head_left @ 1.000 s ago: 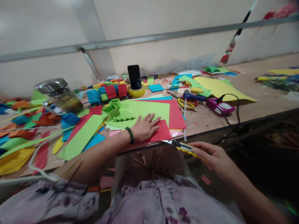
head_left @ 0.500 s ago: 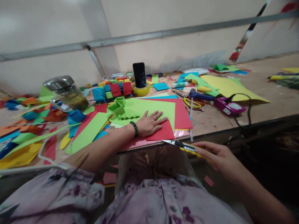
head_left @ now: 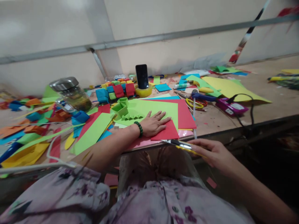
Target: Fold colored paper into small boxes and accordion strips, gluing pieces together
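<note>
My left hand (head_left: 154, 124) lies flat with fingers spread on a red sheet of paper (head_left: 168, 131) at the table's front edge. Beneath it are a larger light green sheet (head_left: 161, 107) and another red sheet (head_left: 185, 115). In my right hand (head_left: 210, 151) is a yellow and black utility knife (head_left: 183, 145), its blade pointing left along the red paper's near edge. Whether the blade touches the paper I cannot tell. A folded green paper box (head_left: 120, 109) and a zigzag green strip (head_left: 132, 117) rest left of my left hand.
A phone (head_left: 142, 76) leans upright on a yellow tape roll (head_left: 144, 91). To the left stands a lidded glass jar (head_left: 74, 96) amid folded coloured paper. Scissors (head_left: 195, 103), a glue stick (head_left: 181, 86) and a purple device (head_left: 231, 106) with a cable lie to the right.
The knife blade has shifted slightly left relative to the red paper, with my right hand following. My left hand stays pressed on the sheet. The whole view has moved a little.
</note>
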Motion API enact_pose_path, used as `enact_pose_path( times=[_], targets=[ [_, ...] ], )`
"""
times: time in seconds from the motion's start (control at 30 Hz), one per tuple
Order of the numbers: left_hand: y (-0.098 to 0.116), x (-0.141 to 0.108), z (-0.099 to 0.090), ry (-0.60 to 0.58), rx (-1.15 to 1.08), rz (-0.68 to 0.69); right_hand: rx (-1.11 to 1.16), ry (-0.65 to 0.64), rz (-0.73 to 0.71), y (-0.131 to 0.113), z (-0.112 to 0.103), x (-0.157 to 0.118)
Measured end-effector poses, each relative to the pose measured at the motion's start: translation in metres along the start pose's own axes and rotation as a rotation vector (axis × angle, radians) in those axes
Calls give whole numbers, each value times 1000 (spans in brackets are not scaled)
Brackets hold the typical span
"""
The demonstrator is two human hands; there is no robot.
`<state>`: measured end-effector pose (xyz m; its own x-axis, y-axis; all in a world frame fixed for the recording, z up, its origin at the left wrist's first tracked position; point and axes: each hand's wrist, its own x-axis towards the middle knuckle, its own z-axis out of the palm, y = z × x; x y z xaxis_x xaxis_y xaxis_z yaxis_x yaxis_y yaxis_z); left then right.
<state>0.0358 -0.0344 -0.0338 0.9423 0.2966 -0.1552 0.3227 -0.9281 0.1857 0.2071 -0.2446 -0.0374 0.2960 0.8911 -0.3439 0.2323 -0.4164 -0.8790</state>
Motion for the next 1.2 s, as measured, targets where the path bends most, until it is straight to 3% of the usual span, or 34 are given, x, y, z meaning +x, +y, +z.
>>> enact_pose_path(
  times=[0.4, 0.6, 0.67, 0.73, 0.77, 0.83, 0.9, 1.0, 1.1, 1.2],
  targets=[
    [-1, 0, 1, 21, 1, 4, 35, -95, -1, -10, 14, 5],
    [-1, -1, 5, 67, 17, 31, -1, -119, -12, -14, -19, -26],
    [-1, -2, 5, 106, 33, -4, 52, 68, -114, -14, -36, -31],
    [-3, -1, 5, 181, 84, -44, 57, 400, -244, -11, -51, -26],
    [-5, -1, 4, 226, 123, -54, 6, 562, -294, -8, -58, -20],
    [-10, 0, 3, 324, 171, -108, -199, 766, -334, 1, -67, -2],
    [-14, 0, 3, 403, 181, -151, -417, 834, -404, 13, -73, 20],
    [-16, -1, 4, 485, 115, -149, -575, 959, -630, 24, -76, 46],
    [-10, -4, 3, 421, 12, -43, -647, 1026, -748, 15, -71, 61],
    [-2, -6, 1, 338, -42, 49, -839, 922, -720, -10, -50, 70]
  ],
)
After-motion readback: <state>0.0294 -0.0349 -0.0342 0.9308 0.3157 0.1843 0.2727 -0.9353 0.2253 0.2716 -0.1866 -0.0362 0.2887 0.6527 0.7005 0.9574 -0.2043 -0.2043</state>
